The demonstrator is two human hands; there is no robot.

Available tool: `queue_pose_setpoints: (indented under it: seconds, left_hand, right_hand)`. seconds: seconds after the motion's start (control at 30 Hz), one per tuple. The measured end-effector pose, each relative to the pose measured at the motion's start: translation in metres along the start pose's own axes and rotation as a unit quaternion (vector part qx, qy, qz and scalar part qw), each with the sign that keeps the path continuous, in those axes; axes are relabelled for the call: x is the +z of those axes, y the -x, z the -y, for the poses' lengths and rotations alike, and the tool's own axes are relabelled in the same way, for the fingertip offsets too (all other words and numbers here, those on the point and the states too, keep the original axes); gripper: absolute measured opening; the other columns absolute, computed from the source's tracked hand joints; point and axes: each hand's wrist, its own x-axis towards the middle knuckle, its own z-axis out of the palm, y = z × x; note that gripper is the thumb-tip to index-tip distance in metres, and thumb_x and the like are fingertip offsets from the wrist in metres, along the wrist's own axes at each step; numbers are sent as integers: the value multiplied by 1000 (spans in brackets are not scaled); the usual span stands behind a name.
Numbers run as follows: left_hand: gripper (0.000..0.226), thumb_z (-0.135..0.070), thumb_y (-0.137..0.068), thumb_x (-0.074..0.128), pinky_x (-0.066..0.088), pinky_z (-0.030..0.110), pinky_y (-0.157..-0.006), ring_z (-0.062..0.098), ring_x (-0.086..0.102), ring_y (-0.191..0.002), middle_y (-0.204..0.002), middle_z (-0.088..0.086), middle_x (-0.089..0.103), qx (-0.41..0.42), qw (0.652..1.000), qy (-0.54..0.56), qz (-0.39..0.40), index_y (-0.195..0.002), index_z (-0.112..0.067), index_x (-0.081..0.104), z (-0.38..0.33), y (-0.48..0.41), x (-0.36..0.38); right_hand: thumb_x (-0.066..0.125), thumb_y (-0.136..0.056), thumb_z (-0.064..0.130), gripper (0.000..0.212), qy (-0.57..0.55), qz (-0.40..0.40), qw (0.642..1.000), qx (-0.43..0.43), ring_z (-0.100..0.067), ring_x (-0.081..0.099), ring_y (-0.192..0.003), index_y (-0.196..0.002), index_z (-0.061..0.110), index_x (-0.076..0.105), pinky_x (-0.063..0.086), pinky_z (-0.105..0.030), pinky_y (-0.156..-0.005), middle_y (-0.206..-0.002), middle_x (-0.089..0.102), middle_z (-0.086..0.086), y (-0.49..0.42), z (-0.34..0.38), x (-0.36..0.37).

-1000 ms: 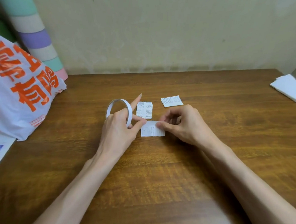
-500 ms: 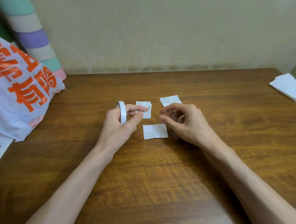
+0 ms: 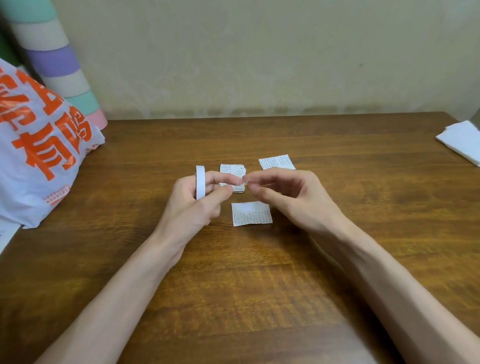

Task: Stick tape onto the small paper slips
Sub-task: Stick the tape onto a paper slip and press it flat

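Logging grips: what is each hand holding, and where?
The left hand grips the tape roll by its lower part. Whether the right hand pinches anything cannot be told.

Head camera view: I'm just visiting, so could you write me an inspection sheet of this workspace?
Surface: wooden table, brown grain.
Job's things: tape roll held on edge; near paper slip lying flat; stack of slips behind the fingers; far slip lying flat.
Clutter: plastic bag at left; folded white paper at right edge.
Hands: left hand grips the tape roll; right hand fingertips meet the left's, pinch unclear.
Cables: nothing seen.
Surroundings: pale wall; striped roll in the left corner.
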Motion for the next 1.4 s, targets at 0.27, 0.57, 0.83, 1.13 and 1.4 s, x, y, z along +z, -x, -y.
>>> queue_pose_setpoints:
  seconds: [0.27, 0.57, 0.83, 1.13, 1.4]
  left_hand:
    - [19, -17, -102, 63, 31, 20, -49, 9, 32, -52, -55, -4, 39, -4, 1000, -8, 6, -102, -24, 81, -2, 1, 0]
    - [18, -15, -102, 64, 31, 19, -49, 9, 31, -52, -53, -8, 39, 1, 1000, -3, 20, -105, -21, 80, -3, 2, 1]
    - [18, -15, -102, 63, 29, 20, -49, 9, 30, -52, -54, -7, 37, -6, 1000, -1, 17, -106, -21, 80, -3, 2, 3]
    - [21, -19, -102, 64, 28, 21, -50, 11, 29, -54, -58, -2, 35, -26, 1000, 2, 12, -108, -28, 82, -6, 2, 1]
    - [22, -22, -101, 67, 30, 20, -52, 10, 28, -55, -57, -7, 34, -43, 999, 1, 18, -113, -34, 80, -7, 3, 0]
  right_hand:
    - [76, -96, 11, 10, 18, -17, 1000, 0, -14, 73, -93, -104, 13, 82, 53, -18, -83, -100, 81, -1, -1, -3, -2]
    - [80, -92, 22, 13, 0, -41, 999, -6, -11, 75, -91, -99, 11, 83, 54, -19, -81, -96, 81, 1, 0, -2, -1]
    - [85, -88, 17, 10, -13, -82, 996, -21, -8, 71, -79, -91, 8, 83, 52, -18, -76, -88, 81, -2, 0, -5, 3]
    - [83, -89, 16, 11, -40, -89, 995, -6, -3, 62, -64, -91, 5, 81, 46, -10, -65, -70, 73, 6, 0, -6, 6]
    - [82, -91, 19, 10, -3, -100, 995, -2, -6, 64, -62, -91, 9, 81, 47, -13, -64, -70, 73, 3, 1, -5, 9]
